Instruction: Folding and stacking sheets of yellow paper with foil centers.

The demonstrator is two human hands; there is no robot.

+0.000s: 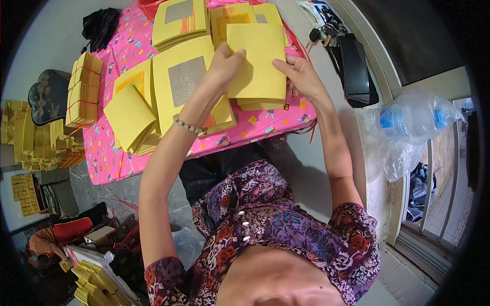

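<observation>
A blank yellow sheet of joss paper (256,61), perhaps folded, is raised over the far right of a pink table. My left hand (225,67) is closed on its left edge, a beaded bracelet on that wrist. At the right edge, my right hand (300,76) pinches it with the thumb in front and the fingers behind. Below it lies a stack of yellow paper (260,105). Beside my left forearm is a pile with a silver square (188,76). Farther left, a folded yellow sheet (130,113) rests on another pile.
Another silver-marked pile (178,18) lies at the far side of the pink patterned cover (104,158). A tied bundle (84,89) stands at the left edge. Keys (326,33) and a black phone-like case (354,69) lie right, near a plastic-wrapped bottle (416,117).
</observation>
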